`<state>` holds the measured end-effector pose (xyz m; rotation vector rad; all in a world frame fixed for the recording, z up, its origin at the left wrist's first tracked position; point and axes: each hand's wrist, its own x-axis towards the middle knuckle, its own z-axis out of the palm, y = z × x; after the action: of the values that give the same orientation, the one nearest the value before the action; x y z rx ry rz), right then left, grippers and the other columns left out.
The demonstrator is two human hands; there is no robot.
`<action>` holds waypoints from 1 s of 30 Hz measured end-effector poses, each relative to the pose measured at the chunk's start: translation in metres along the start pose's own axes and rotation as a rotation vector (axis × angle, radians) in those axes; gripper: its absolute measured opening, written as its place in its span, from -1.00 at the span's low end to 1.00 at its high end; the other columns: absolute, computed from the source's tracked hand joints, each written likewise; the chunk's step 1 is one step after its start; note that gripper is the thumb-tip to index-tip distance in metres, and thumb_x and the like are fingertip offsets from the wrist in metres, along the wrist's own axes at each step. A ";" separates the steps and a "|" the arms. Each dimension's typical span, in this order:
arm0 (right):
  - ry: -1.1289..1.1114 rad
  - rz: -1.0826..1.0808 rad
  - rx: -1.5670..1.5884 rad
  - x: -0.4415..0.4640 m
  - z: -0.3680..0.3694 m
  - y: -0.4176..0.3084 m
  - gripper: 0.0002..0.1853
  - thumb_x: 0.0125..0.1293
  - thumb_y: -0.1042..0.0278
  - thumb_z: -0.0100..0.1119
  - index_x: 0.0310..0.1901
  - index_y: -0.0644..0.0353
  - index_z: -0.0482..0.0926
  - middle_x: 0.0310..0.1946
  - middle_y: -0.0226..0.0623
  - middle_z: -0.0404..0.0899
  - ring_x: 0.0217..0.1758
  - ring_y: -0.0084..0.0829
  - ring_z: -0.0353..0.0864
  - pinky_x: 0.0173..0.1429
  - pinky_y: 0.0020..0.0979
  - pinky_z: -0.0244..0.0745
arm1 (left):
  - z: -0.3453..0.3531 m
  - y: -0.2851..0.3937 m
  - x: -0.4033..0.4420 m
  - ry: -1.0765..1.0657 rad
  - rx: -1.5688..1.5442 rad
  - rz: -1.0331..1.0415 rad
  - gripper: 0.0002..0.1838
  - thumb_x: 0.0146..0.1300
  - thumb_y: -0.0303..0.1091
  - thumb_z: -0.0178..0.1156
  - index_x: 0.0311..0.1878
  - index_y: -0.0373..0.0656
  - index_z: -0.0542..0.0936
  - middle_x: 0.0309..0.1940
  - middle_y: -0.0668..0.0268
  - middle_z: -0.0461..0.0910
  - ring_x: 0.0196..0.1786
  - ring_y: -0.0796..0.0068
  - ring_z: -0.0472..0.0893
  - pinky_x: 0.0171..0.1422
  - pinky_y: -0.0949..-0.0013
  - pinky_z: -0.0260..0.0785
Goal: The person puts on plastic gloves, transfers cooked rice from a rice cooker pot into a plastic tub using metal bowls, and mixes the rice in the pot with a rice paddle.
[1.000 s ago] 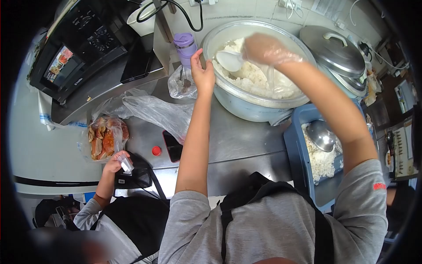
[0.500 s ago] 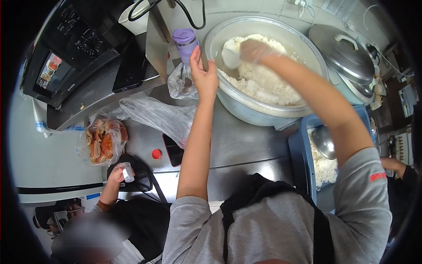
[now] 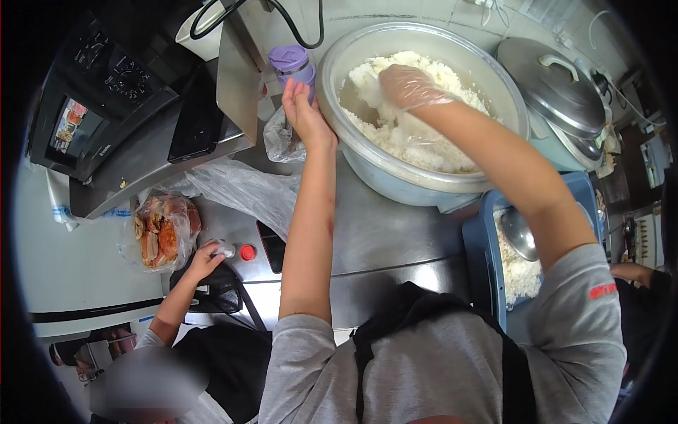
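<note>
A large round metal pot (image 3: 424, 185) holds a heap of white rice (image 3: 443, 157). Over the rice is my right hand (image 3: 413, 86), in a clear plastic glove, its fingers closed around a white rice paddle (image 3: 363, 82). The paddle is partly hidden by the hand and hard to separate from the rice. Resting against the pot's left side is my left hand (image 3: 309, 121), fingers stretched out, with nothing held in it. Just beyond those fingertips stands a purple tumbler (image 3: 292, 63).
A blue tub (image 3: 487, 261) of rice with a metal bowl (image 3: 519, 232) sits at right, below a lidded cooker (image 3: 551, 85). At left are a microwave (image 3: 99, 92), bagged food (image 3: 164, 230), a phone (image 3: 270, 246) and a red cap (image 3: 247, 252). A co-worker's hand (image 3: 205, 263) grips a small container.
My right hand has moved slightly down with the paddle, closer into the rice. My left hand stays by the pot. The co-worker's hand has moved up toward the red cap with the small container.
</note>
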<state>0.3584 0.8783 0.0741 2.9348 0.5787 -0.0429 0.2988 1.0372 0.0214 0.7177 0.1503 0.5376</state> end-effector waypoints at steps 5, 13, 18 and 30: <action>-0.188 -0.026 0.013 -0.015 -0.065 0.035 -0.66 0.15 0.13 0.13 -0.31 0.31 0.65 -0.40 -0.08 0.62 -0.31 -0.22 0.60 -0.11 -0.25 0.52 | -0.003 -0.010 0.011 -0.062 0.126 0.134 -0.60 0.31 -0.45 -0.07 0.22 -0.19 0.32 0.21 0.13 0.28 0.21 0.38 0.34 0.30 0.38 0.16; -0.107 0.112 0.158 0.033 -0.023 0.006 -0.64 0.25 0.04 0.10 -0.26 0.21 0.64 -0.52 -0.16 0.58 -0.51 -0.36 0.53 -0.39 -0.37 0.44 | 0.000 -0.013 0.009 -0.094 0.215 0.200 -0.64 0.29 -0.47 -0.07 0.15 -0.24 0.37 0.15 0.13 0.37 0.22 0.34 0.34 0.34 0.33 0.13; -0.464 0.157 0.181 0.058 -0.003 0.044 -0.72 0.26 0.13 0.08 -0.29 0.17 0.63 -0.52 -0.18 0.58 -0.56 -0.39 0.48 -0.44 -0.37 0.40 | -0.001 -0.012 0.011 -0.106 0.300 0.258 -0.63 0.25 -0.50 -0.04 0.14 -0.29 0.38 0.15 0.13 0.38 0.21 0.32 0.35 0.35 0.32 0.12; 0.263 -0.147 0.201 0.020 -0.069 0.063 -0.78 0.01 0.55 0.25 -0.23 0.26 0.63 -0.41 -0.14 0.64 -0.41 -0.39 0.61 -0.38 -0.46 0.51 | 0.002 -0.008 0.008 -0.139 0.342 0.252 -0.60 0.19 -0.52 0.00 0.14 -0.28 0.38 0.16 0.16 0.38 0.23 0.31 0.33 0.33 0.30 0.13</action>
<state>0.4008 0.8384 0.1505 3.1085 0.8760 0.2890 0.3100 1.0350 0.0178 1.1139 0.0209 0.7089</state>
